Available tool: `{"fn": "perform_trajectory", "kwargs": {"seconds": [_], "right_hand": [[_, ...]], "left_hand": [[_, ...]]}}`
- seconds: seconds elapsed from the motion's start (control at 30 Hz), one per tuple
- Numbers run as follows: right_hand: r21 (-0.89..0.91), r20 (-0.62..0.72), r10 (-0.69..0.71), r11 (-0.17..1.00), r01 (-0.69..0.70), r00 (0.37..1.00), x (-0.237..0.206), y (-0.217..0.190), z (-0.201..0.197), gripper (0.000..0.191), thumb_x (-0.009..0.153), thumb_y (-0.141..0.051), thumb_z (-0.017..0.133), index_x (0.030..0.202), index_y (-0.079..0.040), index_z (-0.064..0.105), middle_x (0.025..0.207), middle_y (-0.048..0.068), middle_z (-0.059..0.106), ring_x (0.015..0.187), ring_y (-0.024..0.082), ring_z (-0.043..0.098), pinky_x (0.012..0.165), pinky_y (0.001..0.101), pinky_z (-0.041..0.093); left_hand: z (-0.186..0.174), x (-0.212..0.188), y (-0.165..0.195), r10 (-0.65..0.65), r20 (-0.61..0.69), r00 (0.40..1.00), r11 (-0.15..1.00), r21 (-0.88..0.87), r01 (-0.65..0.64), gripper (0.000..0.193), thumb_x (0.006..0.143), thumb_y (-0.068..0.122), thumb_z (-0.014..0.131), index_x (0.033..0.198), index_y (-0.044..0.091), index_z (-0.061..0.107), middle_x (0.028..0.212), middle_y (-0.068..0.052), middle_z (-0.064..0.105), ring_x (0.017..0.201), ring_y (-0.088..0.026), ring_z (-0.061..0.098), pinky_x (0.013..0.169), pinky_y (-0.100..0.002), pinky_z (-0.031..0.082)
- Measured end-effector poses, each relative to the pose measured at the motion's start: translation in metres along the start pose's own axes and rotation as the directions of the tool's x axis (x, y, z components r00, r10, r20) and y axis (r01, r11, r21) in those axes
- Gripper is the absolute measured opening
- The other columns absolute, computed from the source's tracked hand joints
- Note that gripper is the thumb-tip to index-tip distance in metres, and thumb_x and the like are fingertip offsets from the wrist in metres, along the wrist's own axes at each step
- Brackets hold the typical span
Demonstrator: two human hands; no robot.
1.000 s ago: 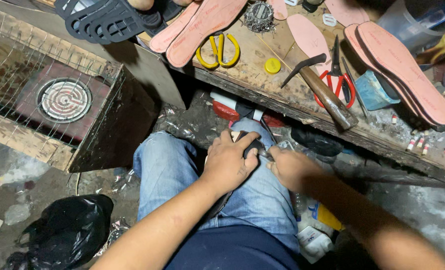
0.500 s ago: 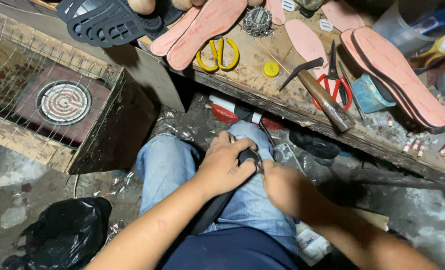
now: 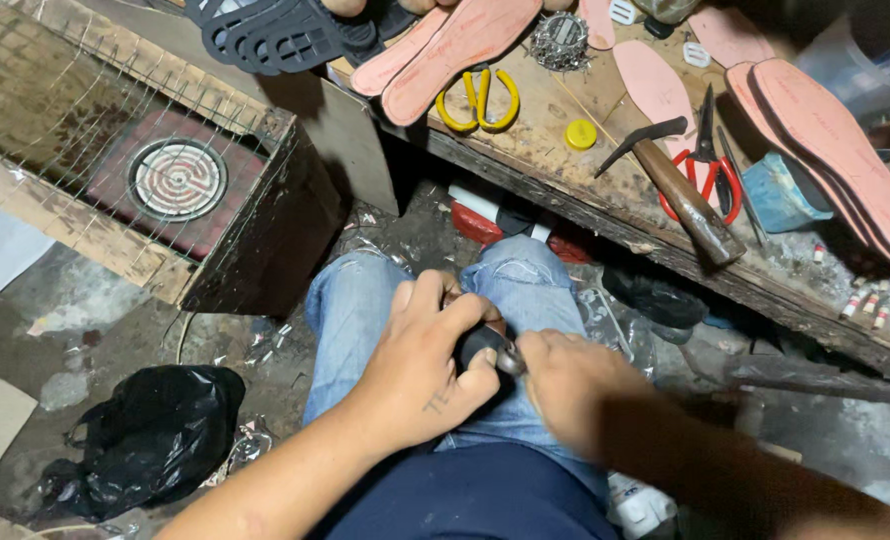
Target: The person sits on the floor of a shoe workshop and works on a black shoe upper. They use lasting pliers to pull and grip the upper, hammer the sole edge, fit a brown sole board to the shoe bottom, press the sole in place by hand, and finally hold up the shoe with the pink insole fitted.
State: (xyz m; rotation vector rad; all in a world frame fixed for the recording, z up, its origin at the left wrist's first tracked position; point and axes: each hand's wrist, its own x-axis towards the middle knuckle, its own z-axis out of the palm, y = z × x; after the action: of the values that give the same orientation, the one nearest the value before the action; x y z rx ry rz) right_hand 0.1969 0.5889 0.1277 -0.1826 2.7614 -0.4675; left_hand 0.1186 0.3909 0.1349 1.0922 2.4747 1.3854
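Both my hands rest on my lap over blue jeans [image 3: 360, 310]. My left hand [image 3: 420, 365] is clamped over a small dark piece [image 3: 477, 345], probably a shoe part, pressing it against my right thigh. My right hand [image 3: 575, 385] is closed right beside it, and a short metal tip [image 3: 511, 362] shows between its fingers and the dark piece. My fingers hide most of the piece and the tool, so I cannot tell their shape.
A wooden bench [image 3: 605, 200] ahead carries pink insoles [image 3: 465, 35], yellow scissors [image 3: 477, 97], red scissors [image 3: 710, 165], a hammer [image 3: 680, 195] and a yellow cap [image 3: 581, 133]. Left stands a mesh-topped wooden box with a coil heater [image 3: 177, 178]. A black bag [image 3: 155, 430] lies on the floor.
Both hands slid from the knee back along the thigh toward my body, still gripping the dark piece. My right hand closed in against the left.
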Motion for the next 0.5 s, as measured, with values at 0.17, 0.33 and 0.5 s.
{"fn": "perform_trajectory", "kwargs": {"seconds": [0.17,0.33,0.5], "right_hand": [[-0.091,-0.202,-0.060,0.995,0.042,0.978,0.000,-0.034,0.008,0.015,0.085,-0.011,0.056,0.098,-0.005,0.055,0.089,0.016,0.062,0.087,0.036,0.065,0.072,0.0456,0.053],[0.171,0.034,-0.266,0.951,0.256,0.963,0.012,-0.005,-0.017,0.025,0.087,-0.021,0.065,0.103,-0.004,0.057,0.093,0.016,0.066,0.089,0.038,0.065,0.073,0.0477,0.051],[-0.069,0.001,-0.057,0.996,0.057,0.998,0.004,-0.020,0.013,0.015,0.088,-0.018,0.058,0.096,-0.006,0.053,0.089,0.016,0.064,0.087,0.037,0.067,0.075,0.0470,0.053]], "left_hand": [[-0.014,-0.010,-0.001,-0.057,0.004,0.998,0.998,0.025,0.057,0.042,0.076,0.023,0.068,0.115,0.008,0.065,0.109,-0.018,0.052,0.100,-0.038,0.050,0.092,-0.048,0.045],[-0.014,-0.018,0.004,-0.024,-0.048,0.999,0.986,0.164,0.031,0.050,0.072,0.021,0.068,0.119,0.004,0.062,0.113,-0.022,0.050,0.100,-0.041,0.048,0.091,-0.051,0.044],[-0.016,-0.026,0.006,-0.044,-0.046,0.998,0.994,0.098,0.049,0.045,0.073,0.020,0.068,0.116,0.006,0.064,0.108,-0.019,0.052,0.099,-0.040,0.049,0.091,-0.050,0.044]]}}
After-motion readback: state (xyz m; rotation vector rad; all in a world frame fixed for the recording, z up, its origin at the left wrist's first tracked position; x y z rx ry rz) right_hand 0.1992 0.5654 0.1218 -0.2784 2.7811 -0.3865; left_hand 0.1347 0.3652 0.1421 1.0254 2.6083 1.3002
